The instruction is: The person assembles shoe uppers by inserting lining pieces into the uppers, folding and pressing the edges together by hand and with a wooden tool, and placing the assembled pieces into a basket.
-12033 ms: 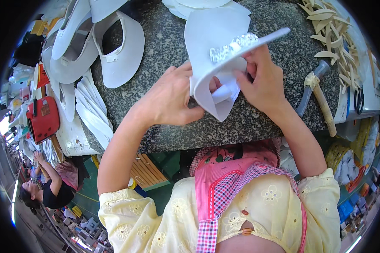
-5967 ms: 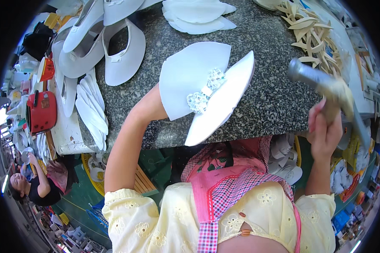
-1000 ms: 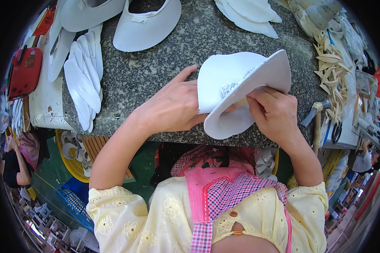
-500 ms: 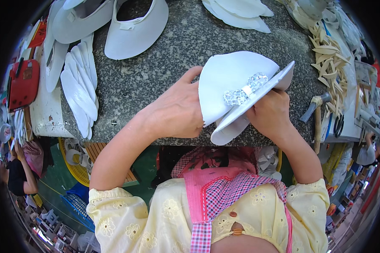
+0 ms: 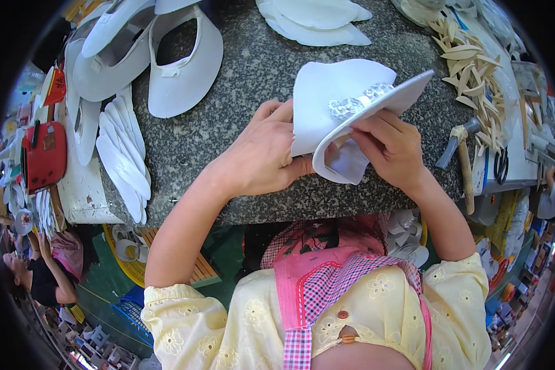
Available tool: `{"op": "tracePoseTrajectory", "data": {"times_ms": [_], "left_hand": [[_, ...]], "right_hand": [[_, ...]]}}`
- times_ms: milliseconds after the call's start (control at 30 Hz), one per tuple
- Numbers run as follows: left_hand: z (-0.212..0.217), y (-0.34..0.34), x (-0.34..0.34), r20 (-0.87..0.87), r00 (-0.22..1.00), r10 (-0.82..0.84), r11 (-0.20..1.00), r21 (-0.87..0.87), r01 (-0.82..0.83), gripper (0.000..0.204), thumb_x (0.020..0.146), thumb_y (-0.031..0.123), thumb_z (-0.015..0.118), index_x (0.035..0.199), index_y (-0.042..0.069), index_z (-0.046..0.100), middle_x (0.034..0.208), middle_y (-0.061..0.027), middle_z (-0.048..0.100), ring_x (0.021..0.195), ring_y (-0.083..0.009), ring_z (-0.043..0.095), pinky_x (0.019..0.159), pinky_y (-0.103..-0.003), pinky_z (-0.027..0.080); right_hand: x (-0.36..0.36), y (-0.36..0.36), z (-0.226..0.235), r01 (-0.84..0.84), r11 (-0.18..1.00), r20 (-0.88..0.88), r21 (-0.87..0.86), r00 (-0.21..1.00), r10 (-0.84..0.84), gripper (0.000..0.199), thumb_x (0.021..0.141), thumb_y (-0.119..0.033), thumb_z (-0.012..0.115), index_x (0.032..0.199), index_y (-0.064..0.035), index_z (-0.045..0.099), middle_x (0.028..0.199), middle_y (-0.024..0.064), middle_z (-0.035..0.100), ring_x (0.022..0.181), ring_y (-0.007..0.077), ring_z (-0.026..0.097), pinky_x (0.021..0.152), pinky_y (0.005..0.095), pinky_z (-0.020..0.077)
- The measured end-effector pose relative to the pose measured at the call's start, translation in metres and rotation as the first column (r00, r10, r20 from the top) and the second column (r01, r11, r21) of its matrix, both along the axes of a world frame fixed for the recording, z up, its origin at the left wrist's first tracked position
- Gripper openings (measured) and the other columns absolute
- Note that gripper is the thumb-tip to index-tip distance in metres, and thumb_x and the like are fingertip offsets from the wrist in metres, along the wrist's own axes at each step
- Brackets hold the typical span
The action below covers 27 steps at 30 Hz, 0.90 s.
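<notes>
Above the stone slab I hold a white slipper upper [image 5: 314, 83], a stiff curved piece bent over with a flared rim. A glittering clear-bead bow [image 5: 349, 107] is set across it. My left hand [image 5: 259, 151] grips its left edge, with the thumb reaching under the lower side. My right hand [image 5: 391, 148] pinches the curled rim on the right, fingers closed over the edge. The inner side of the piece shows at the lower opening, between the hands. Parts of my left fingers are hidden behind it.
White uppers [image 5: 194, 92] and a stack of white sole-shaped pieces [image 5: 123, 160] lie at left. More white pieces [image 5: 314, 28] sit at the far edge. A hammer [image 5: 462, 154] and wooden slivers [image 5: 468, 68] are at right. A co-worker [image 5: 49, 271] is at far left.
The upper has turned, so its inner opening shows more and the bow is seen more edge-on. My right hand's fingers have shifted onto the rim. The whole view has shifted slightly.
</notes>
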State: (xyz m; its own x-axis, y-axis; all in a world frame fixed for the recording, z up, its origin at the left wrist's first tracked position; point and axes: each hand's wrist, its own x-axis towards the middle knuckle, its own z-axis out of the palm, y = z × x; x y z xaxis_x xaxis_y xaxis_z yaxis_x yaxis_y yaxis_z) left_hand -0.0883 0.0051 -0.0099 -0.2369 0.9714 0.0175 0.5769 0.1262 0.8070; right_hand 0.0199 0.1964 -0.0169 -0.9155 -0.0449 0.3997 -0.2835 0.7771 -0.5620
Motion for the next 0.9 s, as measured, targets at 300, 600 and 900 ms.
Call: {"op": "tracePoseTrajectory", "data": {"times_ms": [300, 600, 900], "left_hand": [[0.006, 0.007, -0.003, 0.021, 1.0, -0.002, 0.999, -0.034, 0.002, 0.021, 0.074, 0.026, 0.061, 0.091, 0.015, 0.061, 0.1, -0.0045, 0.057, 0.103, -0.0264, 0.043, 0.088, -0.04, 0.031], [0.002, 0.007, 0.0, 0.144, 0.988, 0.053, 0.997, -0.055, -0.045, 0.018, 0.073, 0.025, 0.062, 0.088, 0.015, 0.06, 0.096, -0.0054, 0.056, 0.102, -0.0264, 0.044, 0.087, -0.04, 0.032], [-0.004, 0.003, -0.004, 0.183, 0.982, 0.046, 0.999, 0.013, -0.049, 0.019, 0.074, 0.025, 0.062, 0.09, 0.015, 0.062, 0.097, -0.0076, 0.055, 0.102, -0.0283, 0.044, 0.089, -0.04, 0.031]], "right_hand": [[-0.007, -0.01, -0.01, 0.164, 0.983, 0.054, -0.083, 0.986, -0.16, 0.022, 0.068, -0.006, 0.064, 0.084, -0.005, 0.049, 0.07, 0.0071, 0.056, 0.06, 0.0222, 0.058, 0.049, 0.0302, 0.0459], [-0.005, 0.003, -0.014, -0.01, 0.983, -0.16, 0.184, 0.986, 0.04, 0.019, 0.064, -0.008, 0.066, 0.078, -0.0049, 0.054, 0.081, 0.0078, 0.048, 0.059, 0.02, 0.056, 0.049, 0.0298, 0.046], [0.014, 0.02, -0.003, -0.081, 0.993, 0.007, -0.09, 0.997, 0.082, 0.024, 0.066, -0.014, 0.067, 0.085, -0.0023, 0.06, 0.087, 0.0097, 0.054, 0.071, 0.0216, 0.055, 0.061, 0.0304, 0.0465]]}}
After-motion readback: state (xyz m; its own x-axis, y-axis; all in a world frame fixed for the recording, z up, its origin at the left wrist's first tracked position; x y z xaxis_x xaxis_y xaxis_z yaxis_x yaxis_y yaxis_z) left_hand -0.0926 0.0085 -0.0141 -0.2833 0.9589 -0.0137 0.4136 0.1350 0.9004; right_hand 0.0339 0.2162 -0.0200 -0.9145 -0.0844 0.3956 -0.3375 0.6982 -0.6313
